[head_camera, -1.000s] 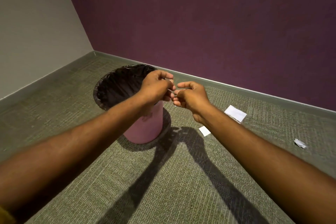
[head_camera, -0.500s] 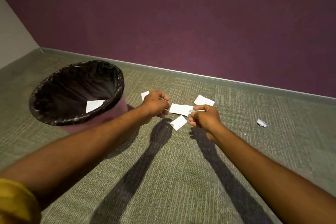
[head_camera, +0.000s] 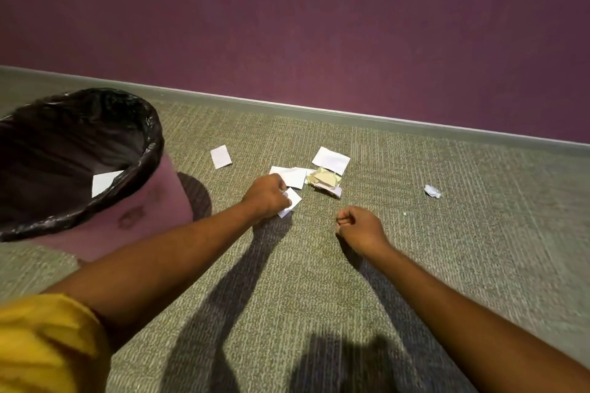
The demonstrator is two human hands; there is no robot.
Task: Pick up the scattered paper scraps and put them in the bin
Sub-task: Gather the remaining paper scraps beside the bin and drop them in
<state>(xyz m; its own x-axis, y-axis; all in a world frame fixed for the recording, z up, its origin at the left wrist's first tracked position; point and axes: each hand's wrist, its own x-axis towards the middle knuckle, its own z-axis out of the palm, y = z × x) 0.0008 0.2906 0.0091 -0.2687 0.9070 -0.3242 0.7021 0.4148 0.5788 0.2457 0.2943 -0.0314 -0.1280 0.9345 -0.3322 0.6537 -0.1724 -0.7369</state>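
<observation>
A pink bin [head_camera: 153, 233] with a black liner [head_camera: 150, 134] stands at the left; one white scrap [head_camera: 103, 182] lies inside it. On the carpet beside it lie a lone white scrap [head_camera: 221, 156], a larger white sheet [head_camera: 332, 159], another white piece [head_camera: 292, 176], a yellowish torn heap [head_camera: 324, 181] and a crumpled ball [head_camera: 432, 191]. My left hand [head_camera: 266, 199] is down on the carpet, fingers pinched on a small white scrap [head_camera: 293, 200]. My right hand [head_camera: 357, 228] hovers as a closed fist to the right, with nothing visible in it.
A purple wall with a grey baseboard [head_camera: 351, 115] runs behind the scraps. Green-grey carpet [head_camera: 479, 249] stretches to the right and front. Shadows of my arms fall toward the camera. A yellow sleeve [head_camera: 48, 344] shows at the lower left.
The view swung right, away from the bin. My hands left the bin's rim, separated, and dropped to the carpet; the left one now pinches a small scrap, the right has closed into a fist.
</observation>
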